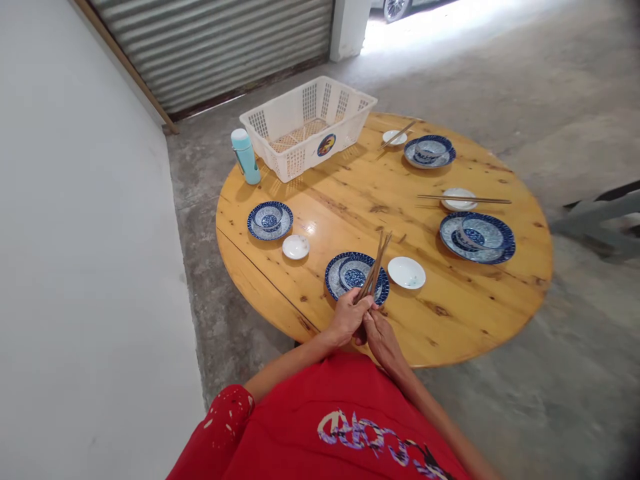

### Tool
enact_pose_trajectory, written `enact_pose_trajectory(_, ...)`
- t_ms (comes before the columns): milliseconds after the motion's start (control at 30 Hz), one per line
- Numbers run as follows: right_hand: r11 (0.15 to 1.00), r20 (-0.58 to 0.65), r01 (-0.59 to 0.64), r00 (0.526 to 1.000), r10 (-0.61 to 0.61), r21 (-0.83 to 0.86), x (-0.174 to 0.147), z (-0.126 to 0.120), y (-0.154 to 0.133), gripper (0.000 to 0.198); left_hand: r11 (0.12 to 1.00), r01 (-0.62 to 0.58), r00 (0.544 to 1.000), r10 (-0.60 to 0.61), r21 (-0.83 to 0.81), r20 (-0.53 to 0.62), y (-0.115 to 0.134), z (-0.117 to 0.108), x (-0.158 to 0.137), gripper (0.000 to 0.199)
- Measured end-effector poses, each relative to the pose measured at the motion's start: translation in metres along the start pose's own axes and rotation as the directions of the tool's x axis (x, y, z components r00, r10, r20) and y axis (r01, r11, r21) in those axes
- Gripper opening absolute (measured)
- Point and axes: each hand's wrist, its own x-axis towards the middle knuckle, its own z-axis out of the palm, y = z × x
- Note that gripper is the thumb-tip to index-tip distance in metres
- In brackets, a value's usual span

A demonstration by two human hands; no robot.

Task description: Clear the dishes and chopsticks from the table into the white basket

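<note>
Several brown chopsticks (379, 261) stand bunched in both my hands, tips pointing away from me. My left hand (349, 317) is closed round them, its thumb lying along the sticks. Touching it, my right hand (380, 337) is closed at their lower end, where its fingers are partly hidden. Just beyond my hands a blue-and-white plate (331, 275) carries a matching bowl (354, 273), partly covered by the chopsticks. A small white dish (407, 273) lies to the right of this plate. Another small white dish (296, 247) is at the left, beside a blue-patterned plate (285, 227) with a bowl.
On the round wooden table (350, 200), two more plates with bowls stand at the right, near white dishes with chopsticks (480, 199) across them. A white plastic basket (310, 157) and a light-blue bottle (246, 158) occupy the far left. A white wall (90, 267) rises at left.
</note>
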Motion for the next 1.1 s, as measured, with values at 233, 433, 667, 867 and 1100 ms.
enact_pose_trajectory(233, 0.997, -0.029, -0.053, 0.998, 0.051, -0.051, 0.0, -0.011, -0.003, 0.069, 0.999, -0.036, 0.999, 0.035, -0.03, -0.036, -0.007, -0.013, 0.005, 0.017)
enact_pose_trajectory(433, 0.967, -0.23, -0.099, 0.961, 0.154, 0.235, 0.01, -0.011, -0.022, 0.067, 0.978, -0.102, 0.983, 0.071, 0.18, 0.171, -0.015, -0.015, -0.014, 0.017)
enact_pose_trajectory(667, 0.787, -0.22, -0.151, 0.913, 0.343, 0.599, 0.004, 0.012, -0.041, 0.058, 0.915, -0.14, 0.956, 0.026, 0.379, 0.291, -0.02, -0.02, -0.026, 0.023)
enact_pose_trajectory(867, 0.675, -0.194, -0.16, 0.888, 0.417, 0.72, -0.005, -0.007, -0.035, 0.057, 0.927, -0.048, 0.925, -0.099, 0.372, 0.366, -0.019, -0.019, -0.035, 0.04)
enact_pose_trajectory(1100, 0.612, -0.155, -0.106, 0.921, 0.358, 0.784, -0.003, -0.045, -0.024, 0.053, 0.925, -0.067, 0.943, -0.063, 0.373, 0.326, -0.03, 0.015, -0.036, 0.058)
